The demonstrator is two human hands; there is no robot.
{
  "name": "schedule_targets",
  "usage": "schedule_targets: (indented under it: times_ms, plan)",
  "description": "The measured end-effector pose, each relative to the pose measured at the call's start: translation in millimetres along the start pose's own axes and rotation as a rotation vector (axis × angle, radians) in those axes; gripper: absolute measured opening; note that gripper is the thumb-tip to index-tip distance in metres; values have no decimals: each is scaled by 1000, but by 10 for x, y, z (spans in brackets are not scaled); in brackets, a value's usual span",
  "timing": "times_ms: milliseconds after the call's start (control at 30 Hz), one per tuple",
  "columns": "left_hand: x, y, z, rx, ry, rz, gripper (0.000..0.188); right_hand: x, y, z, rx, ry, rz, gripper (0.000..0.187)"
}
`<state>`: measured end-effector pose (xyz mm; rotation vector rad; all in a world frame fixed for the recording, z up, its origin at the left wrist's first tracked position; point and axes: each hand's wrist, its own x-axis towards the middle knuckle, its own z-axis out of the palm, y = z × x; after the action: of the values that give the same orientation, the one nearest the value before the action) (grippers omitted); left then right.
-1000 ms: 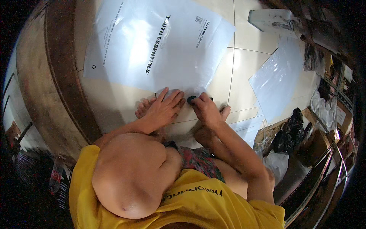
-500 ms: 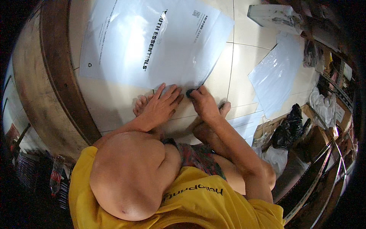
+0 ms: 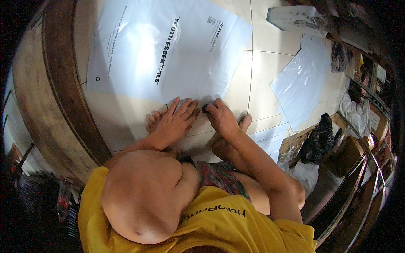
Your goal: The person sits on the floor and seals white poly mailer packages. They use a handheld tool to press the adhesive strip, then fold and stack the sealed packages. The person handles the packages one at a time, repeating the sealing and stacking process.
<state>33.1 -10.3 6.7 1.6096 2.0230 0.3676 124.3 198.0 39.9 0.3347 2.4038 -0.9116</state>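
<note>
A large whitish plastic sheet or bag with black printing lies flat on the tiled floor ahead of me. At its near edge, my left hand lies palm down with its fingers stretched out and holding nothing. Just to the right, my right hand has its fingers closed around a small round black object, too small to name. That object sits near the sheet's near edge, and my fingers hide part of it. My bare feet are behind the hands, the right foot beside the right wrist.
More whitish plastic sheets lie to the right. A plastic-wrapped pale block stands at the far right. A black bag, cardboard boxes and metal shelving line the right side. Along the left runs a curved-looking wooden edge; a plastic bottle is below it.
The whole view has shifted slightly, so the sheet and both hands appear a little lower and further left. The hands keep nearly the same pose, and the black object stays in my right fingers.
</note>
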Motion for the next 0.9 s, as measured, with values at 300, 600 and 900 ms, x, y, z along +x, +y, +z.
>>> schedule_targets:
  times_ms: [300, 600, 900]
  plan:
    - [187, -74, 24, -146, 163, -29, 49, -146, 675, -462, 333, 410, 419, 14]
    - [1318, -416, -289, 178, 294, 328, 46, 37, 146, -435, 255, 434, 117, 19]
    - [1309, -365, -349, 306, 268, 315, 46, -289, -46, 86, -40, 250, 147, 14]
